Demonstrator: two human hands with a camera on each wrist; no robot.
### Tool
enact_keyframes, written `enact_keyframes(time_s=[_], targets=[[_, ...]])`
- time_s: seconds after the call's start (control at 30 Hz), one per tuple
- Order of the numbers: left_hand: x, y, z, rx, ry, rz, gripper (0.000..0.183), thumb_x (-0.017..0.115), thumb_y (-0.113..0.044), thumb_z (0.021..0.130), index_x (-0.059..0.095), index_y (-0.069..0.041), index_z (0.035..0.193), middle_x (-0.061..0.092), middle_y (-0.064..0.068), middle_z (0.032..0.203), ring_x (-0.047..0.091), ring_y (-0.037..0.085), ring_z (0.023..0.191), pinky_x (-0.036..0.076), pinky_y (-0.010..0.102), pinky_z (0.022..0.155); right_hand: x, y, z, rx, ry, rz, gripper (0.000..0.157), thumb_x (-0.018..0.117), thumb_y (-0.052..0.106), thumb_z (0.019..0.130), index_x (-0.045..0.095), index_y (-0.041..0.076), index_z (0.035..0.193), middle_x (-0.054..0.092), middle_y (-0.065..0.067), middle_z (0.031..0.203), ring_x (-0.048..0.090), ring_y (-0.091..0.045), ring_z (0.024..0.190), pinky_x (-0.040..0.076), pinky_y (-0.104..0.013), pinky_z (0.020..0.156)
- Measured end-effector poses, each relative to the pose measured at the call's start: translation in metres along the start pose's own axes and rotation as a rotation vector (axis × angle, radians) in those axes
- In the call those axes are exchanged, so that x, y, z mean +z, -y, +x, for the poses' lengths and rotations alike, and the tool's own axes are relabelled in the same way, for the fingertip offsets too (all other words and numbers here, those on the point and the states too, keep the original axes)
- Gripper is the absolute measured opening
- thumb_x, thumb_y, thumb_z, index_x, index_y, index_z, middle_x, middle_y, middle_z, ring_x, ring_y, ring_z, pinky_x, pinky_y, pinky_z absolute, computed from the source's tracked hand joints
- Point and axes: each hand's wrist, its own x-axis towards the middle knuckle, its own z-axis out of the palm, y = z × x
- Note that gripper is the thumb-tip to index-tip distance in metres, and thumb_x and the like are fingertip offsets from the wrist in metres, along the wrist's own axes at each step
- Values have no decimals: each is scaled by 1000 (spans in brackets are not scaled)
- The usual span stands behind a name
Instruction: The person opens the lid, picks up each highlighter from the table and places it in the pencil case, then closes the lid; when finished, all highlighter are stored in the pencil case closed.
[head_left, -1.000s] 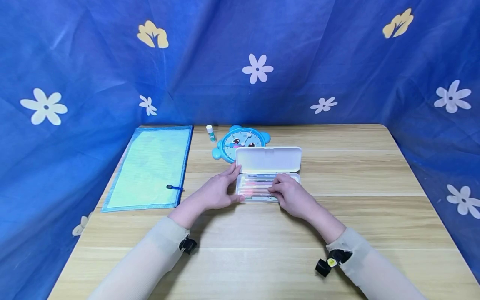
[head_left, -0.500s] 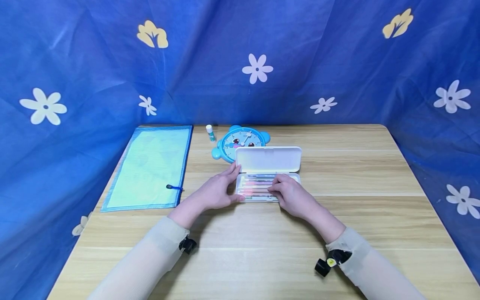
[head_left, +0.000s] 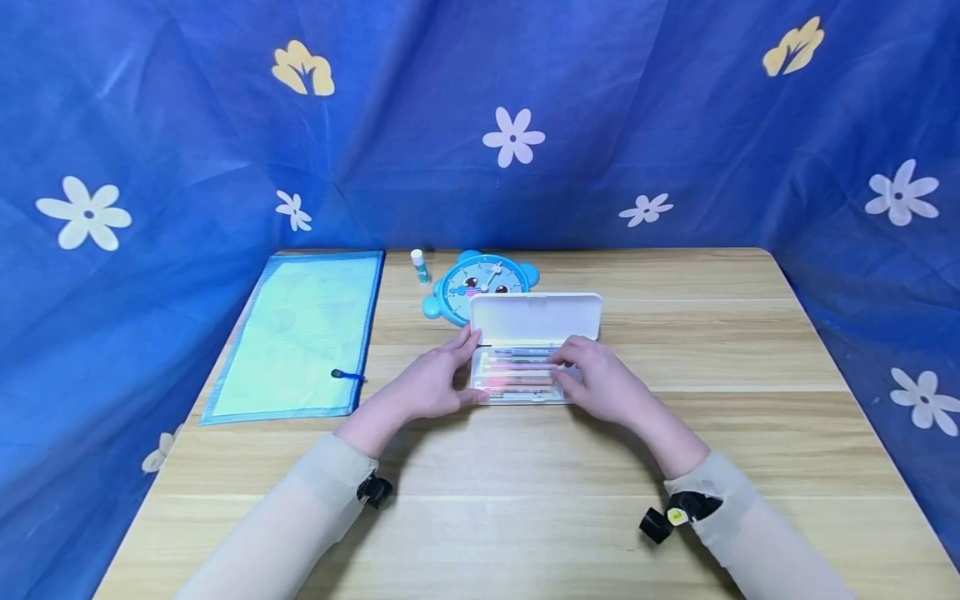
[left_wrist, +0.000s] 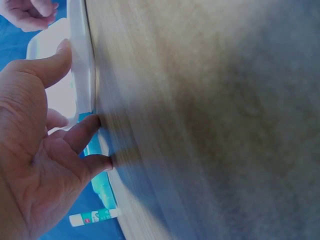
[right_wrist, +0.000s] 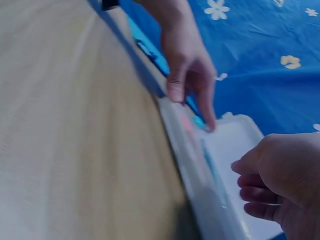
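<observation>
A white pencil case [head_left: 535,318] stands on the table with its lid raised, and several pens [head_left: 516,366] in pink, blue and other colours lie side by side in it. My left hand [head_left: 433,383] holds the case's left end, thumb at the front edge and fingers toward the back by the hinge. Over the right part of the case is my right hand [head_left: 606,385], its thumb and fingers loosely bent and apart. In the right wrist view, the right hand [right_wrist: 280,180] shows nothing between its fingers, close beside the white lid [right_wrist: 235,145].
Behind the case lies a blue toy clock [head_left: 483,279], partly covered by the lid. A glue stick [head_left: 419,266] stands left of the clock. At the table's left lies a light blue zip folder [head_left: 300,333]. A blue cloth [head_left: 420,150] hangs behind the wooden table [head_left: 720,333].
My right hand has let go of the pens and shifted slightly right and up, its thumb and fingers spreading. The left hand and the pencil case have stayed in place.
</observation>
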Motion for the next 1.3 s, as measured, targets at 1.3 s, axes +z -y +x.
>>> enact_keyframes(time_s=[1.3], targets=[[-2,-2,-1,3,5,-9,112,85,-49,88,19,-7,168,6,11,174,27,38,155,26,48,125,-66,-74,31,538,-49,502,70,48,48,112,67,-18,125,73,-32,114,72,-48,105,57,-57,97]])
